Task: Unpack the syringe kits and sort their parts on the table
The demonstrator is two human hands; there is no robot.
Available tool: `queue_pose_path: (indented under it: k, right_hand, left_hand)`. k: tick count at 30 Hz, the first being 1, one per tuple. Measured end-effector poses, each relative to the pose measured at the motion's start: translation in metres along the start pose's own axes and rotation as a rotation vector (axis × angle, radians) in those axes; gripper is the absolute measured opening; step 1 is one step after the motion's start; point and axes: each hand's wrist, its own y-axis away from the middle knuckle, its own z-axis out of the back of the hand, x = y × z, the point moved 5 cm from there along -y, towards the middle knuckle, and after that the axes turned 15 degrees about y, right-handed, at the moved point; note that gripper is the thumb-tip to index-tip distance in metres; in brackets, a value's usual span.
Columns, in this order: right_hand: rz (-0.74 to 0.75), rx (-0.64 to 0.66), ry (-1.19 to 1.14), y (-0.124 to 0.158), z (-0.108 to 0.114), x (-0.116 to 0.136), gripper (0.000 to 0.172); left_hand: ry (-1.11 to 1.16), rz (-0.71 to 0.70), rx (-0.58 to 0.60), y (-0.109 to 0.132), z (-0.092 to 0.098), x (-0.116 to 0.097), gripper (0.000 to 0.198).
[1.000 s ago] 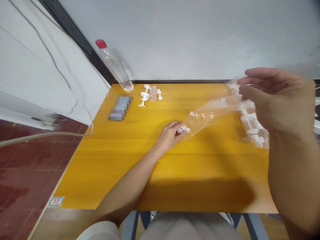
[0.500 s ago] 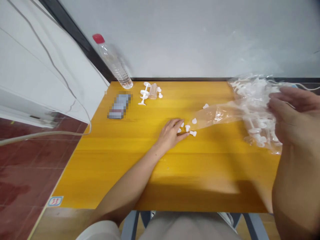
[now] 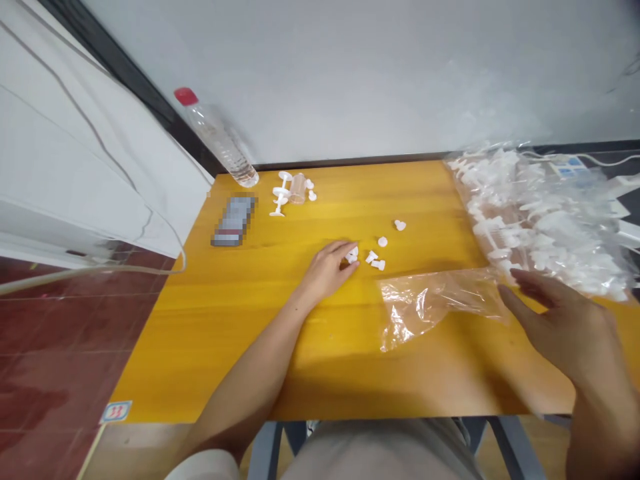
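My left hand [image 3: 327,269] rests on the table with its fingers and thumb curved apart around several small white plastic plugs [image 3: 352,254]. Just right of it lie more of these white plugs [image 3: 379,265], with a round-topped one [image 3: 383,241] farther back. On the right, my right hand [image 3: 560,320] hovers with thumb and fingers apart, the thumb tip by the end of a flat clear plastic bag [image 3: 425,300]. Behind that hand, a large clear bag [image 3: 545,227] is filled with white plastic parts.
At the back left stand white plungers [image 3: 281,193] beside a clear plastic cylinder [image 3: 298,189] and two white plugs [image 3: 312,195]. A blurred-out phone-like object [image 3: 234,221] lies near a red-capped water bottle [image 3: 220,143]. A wall borders the table's back edge.
My right hand has come down and toward me. The flat clear bag has moved nearer the front and lies spread on the table, away from the loose plugs. My left thumb has drawn closer to its fingers.
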Motion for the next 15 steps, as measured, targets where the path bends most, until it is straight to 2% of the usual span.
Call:
queue_pose_path:
  k: [2, 4, 6, 9, 13, 15]
  right_hand:
    - [0.121, -0.083, 0.039, -0.01, 0.016, 0.031, 0.035]
    - [0.25, -0.029, -0.094, -0.026, 0.018, 0.073, 0.032]
    - [0.372, 0.201, -0.156, -0.044, 0.0, 0.119, 0.028]
    - [0.581, 0.459, -0.012, -0.07, -0.038, 0.179, 0.028]
    - [0.774, 0.575, 0.251, -0.091, -0.075, 0.219, 0.029]
    - [0.808, 0.603, 0.27, -0.099, -0.083, 0.231, 0.03]
  left_hand:
    - [-0.001, 0.02, 0.0, 0.0, 0.002, 0.0, 0.036]
    - [-0.014, 0.034, -0.004, -0.001, 0.003, -0.002, 0.036]
    - [-0.02, 0.038, -0.008, -0.002, 0.005, -0.004, 0.036]
    - [-0.05, 0.024, -0.032, -0.003, 0.003, -0.007, 0.029]
    - [-0.048, -0.002, -0.071, -0.006, 0.002, -0.007, 0.02]
    - [0.021, 0.014, -0.11, -0.012, 0.012, -0.001, 0.02]
